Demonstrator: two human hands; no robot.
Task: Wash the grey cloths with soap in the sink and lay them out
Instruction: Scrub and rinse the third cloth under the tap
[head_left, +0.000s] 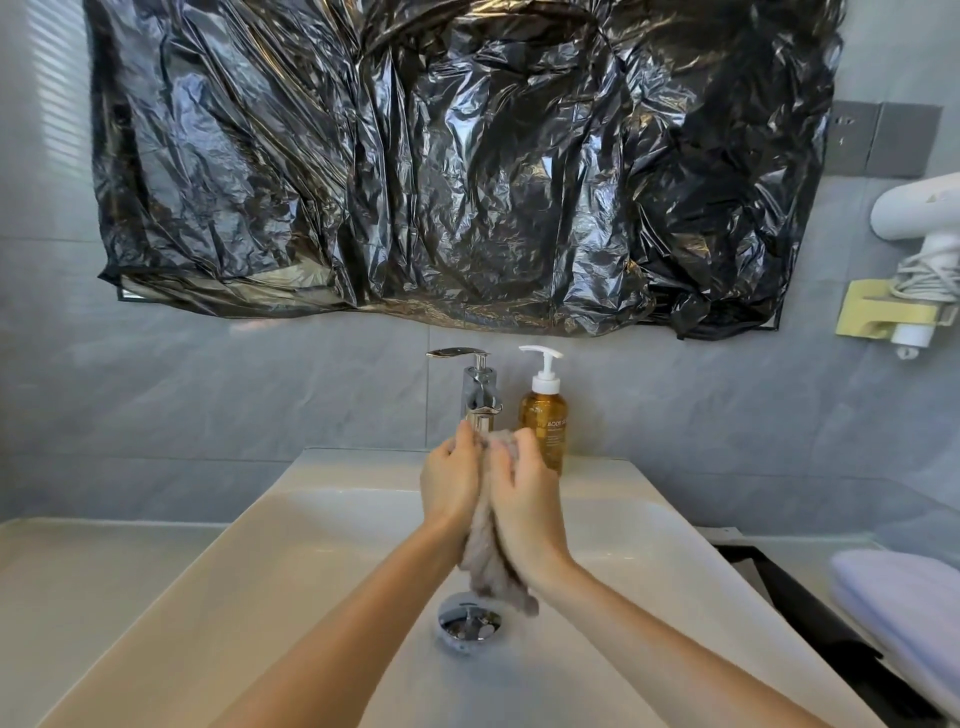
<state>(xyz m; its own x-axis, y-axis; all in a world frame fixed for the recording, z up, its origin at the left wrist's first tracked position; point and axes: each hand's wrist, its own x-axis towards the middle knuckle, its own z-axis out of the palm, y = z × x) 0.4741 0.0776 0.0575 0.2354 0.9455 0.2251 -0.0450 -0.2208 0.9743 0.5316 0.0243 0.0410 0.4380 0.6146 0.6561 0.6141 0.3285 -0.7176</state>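
The upper wall is covered by a crinkled black plastic sheet (457, 156), which is spread across most of the width of the view. Below it, a white sink (311, 545) is set against the grey tiled wall, and a pale counter (78, 571) is seen to its left. At the right edge, a folded pale towel (904, 597) is laid beside the sink, with a dark strip between the two. Above that, a white hair dryer (919, 218) is held in a yellow wall bracket (878, 312).

Over the middle of the basin, the left hand (449, 480) and the right hand (524, 499) are brought together palm to palm. A grey cloth (485, 561) is gripped between them, with the fingers of both hands curled round its bunched upper end. The lower end of the cloth is left hanging beneath the wrists, just above the drain.

Behind the right hand, an amber soap bottle (544, 421) with a white pump is stood on the back rim of the sink. Just to its left, a chrome tap (480, 389) is mounted, its spout partly hidden by the fingers. A chrome drain plug (469, 621) is seated in the bottom of the basin.
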